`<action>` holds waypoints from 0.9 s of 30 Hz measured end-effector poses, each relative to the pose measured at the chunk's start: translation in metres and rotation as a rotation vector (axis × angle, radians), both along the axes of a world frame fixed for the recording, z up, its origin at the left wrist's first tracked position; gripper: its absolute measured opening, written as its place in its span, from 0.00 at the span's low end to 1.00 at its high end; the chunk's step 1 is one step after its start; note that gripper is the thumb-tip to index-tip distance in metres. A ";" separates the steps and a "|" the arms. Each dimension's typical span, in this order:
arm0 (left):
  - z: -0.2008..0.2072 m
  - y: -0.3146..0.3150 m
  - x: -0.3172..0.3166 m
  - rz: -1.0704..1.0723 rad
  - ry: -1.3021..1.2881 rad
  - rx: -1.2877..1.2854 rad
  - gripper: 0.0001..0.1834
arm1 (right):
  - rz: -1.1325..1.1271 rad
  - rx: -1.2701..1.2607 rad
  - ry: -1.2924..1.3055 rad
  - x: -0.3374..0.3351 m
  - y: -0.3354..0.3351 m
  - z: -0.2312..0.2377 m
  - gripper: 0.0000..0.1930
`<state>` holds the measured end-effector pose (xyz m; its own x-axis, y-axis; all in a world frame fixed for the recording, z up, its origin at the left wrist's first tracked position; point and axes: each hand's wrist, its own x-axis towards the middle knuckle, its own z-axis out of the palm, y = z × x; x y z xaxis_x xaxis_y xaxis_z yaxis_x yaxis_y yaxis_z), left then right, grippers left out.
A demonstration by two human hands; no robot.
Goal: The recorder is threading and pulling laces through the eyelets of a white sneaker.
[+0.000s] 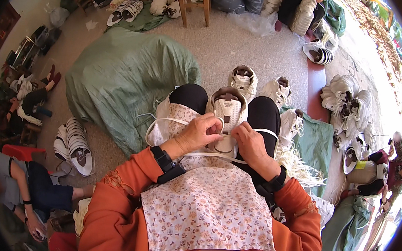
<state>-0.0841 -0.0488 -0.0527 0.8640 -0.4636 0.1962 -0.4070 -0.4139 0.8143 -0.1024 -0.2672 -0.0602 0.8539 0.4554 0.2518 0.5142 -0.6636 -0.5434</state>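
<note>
A cream sneaker (229, 111) with a brown collar lining stands between my knees, its tongue toward me. My left hand (201, 131) is closed in a pinch on a white shoelace (168, 119) at the left side of the shoe's front. On the opposite side, my right hand (251, 144) has its thumb and fingertips pressed together on the lace too. Long lace ends loop out past both wrists and across my floral apron (208, 201). My fingers partly cover the eyelets and toe.
Laced sneakers (243, 80) stand just beyond my knees. A bundle of white laces (299, 165) lies at right on green cloth (316, 146). A big green sack (124, 72) fills the left front. Stacked shoe uppers (74, 146) lie left; several people work around.
</note>
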 end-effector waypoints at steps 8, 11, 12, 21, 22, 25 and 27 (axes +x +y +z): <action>0.001 0.001 -0.001 -0.016 0.002 -0.011 0.12 | 0.090 -0.115 -0.183 0.003 0.001 0.010 0.08; -0.001 0.001 -0.001 -0.016 -0.005 -0.011 0.12 | 0.122 -0.144 -0.211 0.005 0.008 0.008 0.09; -0.002 0.001 -0.001 -0.016 -0.019 -0.008 0.12 | 0.155 -0.151 -0.217 0.006 0.010 0.006 0.09; 0.003 0.007 -0.003 0.073 -0.021 -0.077 0.06 | 0.055 -0.165 -0.038 0.000 0.007 0.032 0.11; 0.006 0.006 -0.003 0.106 0.047 -0.112 0.05 | 0.046 -0.166 -0.008 -0.001 0.006 0.028 0.10; 0.001 0.007 -0.001 0.027 0.031 -0.096 0.05 | 0.051 -0.149 0.024 0.000 0.003 0.020 0.08; 0.002 0.007 -0.002 0.014 0.048 -0.096 0.06 | 0.066 -0.130 0.033 0.000 0.004 0.018 0.06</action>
<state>-0.0859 -0.0423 -0.0503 0.8798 -0.4327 0.1968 -0.3610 -0.3387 0.8689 -0.1026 -0.2635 -0.0424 0.8280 0.5375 0.1595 0.5421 -0.6948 -0.4727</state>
